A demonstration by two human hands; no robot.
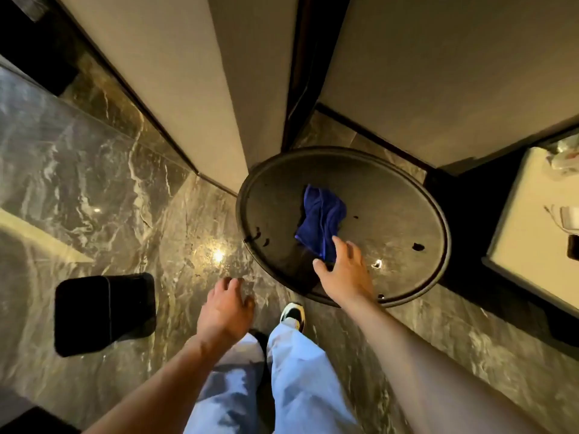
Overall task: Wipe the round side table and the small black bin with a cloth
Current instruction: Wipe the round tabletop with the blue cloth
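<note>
Round side table [391, 195]: dark surface, several small dark spots, no legible writing or labels. Blue cloth [321, 219] crumpled near its centre. Right hand [343, 272] over the table's near part, fingers spread, fingertips touching the cloth's near edge. Left hand [227, 308] left of table, loosely spread, holding nothing. Small black bin [105, 313] on marble floor [94, 183], well left of table

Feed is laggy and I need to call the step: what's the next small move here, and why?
Probably close the right hand on the blue cloth. Its fingers are spread, open, at the cloth's near edge, and the cloth lies crumpled on the round table, which shows dark spots. The left hand hangs empty above the floor, and the black bin stands to its left.
</note>
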